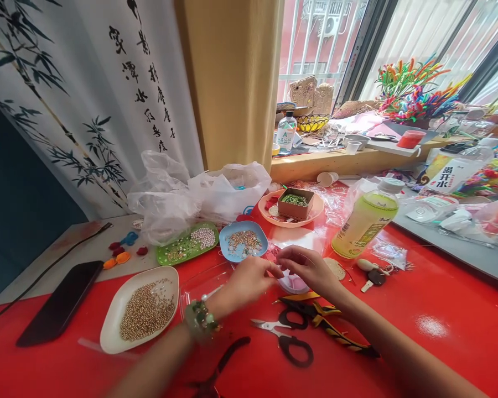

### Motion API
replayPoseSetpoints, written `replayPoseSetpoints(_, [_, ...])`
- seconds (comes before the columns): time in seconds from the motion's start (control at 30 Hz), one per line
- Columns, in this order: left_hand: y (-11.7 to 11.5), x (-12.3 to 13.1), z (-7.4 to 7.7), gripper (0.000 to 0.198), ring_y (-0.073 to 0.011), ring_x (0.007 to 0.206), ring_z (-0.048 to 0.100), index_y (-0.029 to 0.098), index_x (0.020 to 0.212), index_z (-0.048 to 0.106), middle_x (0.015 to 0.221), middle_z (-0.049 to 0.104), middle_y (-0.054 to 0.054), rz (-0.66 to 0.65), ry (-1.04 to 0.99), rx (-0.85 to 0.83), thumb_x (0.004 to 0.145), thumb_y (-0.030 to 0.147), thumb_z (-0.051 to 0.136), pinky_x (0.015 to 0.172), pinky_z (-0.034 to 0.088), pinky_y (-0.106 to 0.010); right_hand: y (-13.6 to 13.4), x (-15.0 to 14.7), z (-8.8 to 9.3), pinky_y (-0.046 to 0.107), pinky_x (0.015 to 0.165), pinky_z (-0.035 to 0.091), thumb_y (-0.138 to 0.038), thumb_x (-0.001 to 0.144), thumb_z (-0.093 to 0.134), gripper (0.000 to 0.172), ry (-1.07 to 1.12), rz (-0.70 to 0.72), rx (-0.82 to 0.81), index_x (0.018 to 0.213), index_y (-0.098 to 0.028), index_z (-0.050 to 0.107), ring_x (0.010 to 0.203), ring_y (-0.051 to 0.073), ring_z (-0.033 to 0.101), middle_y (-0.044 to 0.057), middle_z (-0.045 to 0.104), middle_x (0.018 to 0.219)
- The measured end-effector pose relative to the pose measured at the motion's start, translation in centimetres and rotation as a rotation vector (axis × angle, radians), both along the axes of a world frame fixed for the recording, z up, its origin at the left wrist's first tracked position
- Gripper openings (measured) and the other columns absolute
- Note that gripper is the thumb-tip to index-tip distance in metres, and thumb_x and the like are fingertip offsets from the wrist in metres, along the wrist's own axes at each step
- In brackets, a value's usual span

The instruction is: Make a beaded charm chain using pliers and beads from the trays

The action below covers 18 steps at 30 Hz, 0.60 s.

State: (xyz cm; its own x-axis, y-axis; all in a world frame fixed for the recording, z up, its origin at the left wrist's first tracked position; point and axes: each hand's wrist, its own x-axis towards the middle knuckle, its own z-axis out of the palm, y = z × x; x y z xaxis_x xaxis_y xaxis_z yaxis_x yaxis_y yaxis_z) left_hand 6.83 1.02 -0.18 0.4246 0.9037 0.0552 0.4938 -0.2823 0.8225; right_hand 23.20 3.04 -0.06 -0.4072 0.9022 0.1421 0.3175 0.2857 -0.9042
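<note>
My left hand [249, 279], with a green beaded bracelet [205, 319] at its wrist, has its fingertips pinched together. Facing it, my right hand [309, 268] also holds its fingers bent in a pinch. The fingertips of both nearly meet; whatever is between them is too small to make out. Just below them sits a small round container [294, 283], partly hidden by my right hand. A blue dish of beads [232, 255] stands right behind my left hand. Closer to me lie black-handled scissors [295, 351] and yellow-and-black pliers [343, 333].
At left are a cream dish of gold beads [108, 338], a green tray [162, 255] and a black phone [62, 304]. A yellow drink bottle [363, 224] and keys [373, 279] stand right. Behind are a pink plate [319, 207] and plastic bags [228, 190]. Dark-handled pliers [216, 376] lie in front.
</note>
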Motion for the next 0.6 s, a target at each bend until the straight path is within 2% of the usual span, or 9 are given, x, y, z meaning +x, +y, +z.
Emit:
replayPoseSetpoints(0.1, [0.2,1.1,-0.6,0.017,-0.0189,0.070,0.062,0.017,0.079,0.071,0.075,0.071,-0.005,0.053,0.002,-0.059,0.070,0.021,0.057,0.065,0.044,-0.028,0.0,-0.1,-0.5,0.025,0.054,0.049,-0.036,0.076,0.052,0.019,0.035,-0.034,-0.004,0.076,-0.017,0.056,0.059,0.013,0.058,0.001,0.062,0.068])
replayPoseSetpoints(0.2, [0.1,1.8,-1.0,0.018,-0.0172,0.070,0.062,0.014,0.076,0.071,0.074,0.071,-0.005,0.126,0.008,-0.079,0.071,0.020,0.055,0.066,0.044,-0.026,0.0,0.0,-0.9,0.025,0.055,0.049,-0.035,0.077,0.051,0.019,0.037,-0.084,0.007,0.078,-0.017,0.056,0.063,0.014,0.060,0.002,0.063,0.070])
replayPoseSetpoints(0.37, [-0.4,2.4,-1.7,0.014,-0.0146,0.065,0.061,0.016,0.072,0.070,0.070,0.070,-0.002,0.093,0.045,-0.080,0.069,0.018,0.056,0.060,0.044,-0.022,-0.4,0.8,-1.1,0.028,0.064,0.051,-0.035,0.079,0.050,0.019,-0.042,-0.075,0.063,0.081,-0.018,0.058,0.071,0.016,0.063,0.003,0.066,0.076])
replayPoseSetpoints(0.47, [-0.6,2.5,-1.8,0.014,-0.0148,0.066,0.062,0.016,0.074,0.069,0.072,0.070,-0.002,0.079,0.101,-0.046,0.068,0.016,0.057,0.059,0.043,-0.022,-0.4,1.9,-1.4,0.033,0.074,0.049,-0.033,0.079,0.051,0.017,-0.146,-0.091,0.157,0.084,-0.019,0.060,0.080,0.019,0.062,0.005,0.067,0.085])
replayPoseSetpoints(0.6, [-0.6,2.5,-2.0,0.017,-0.0150,0.072,0.062,0.017,0.080,0.069,0.077,0.071,-0.003,0.060,0.169,-0.005,0.068,0.015,0.056,0.064,0.044,-0.022,-0.5,3.8,-2.7,0.043,0.081,0.044,-0.028,0.078,0.053,0.018,-0.291,-0.151,0.301,0.089,-0.018,0.063,0.092,0.026,0.057,0.011,0.063,0.097])
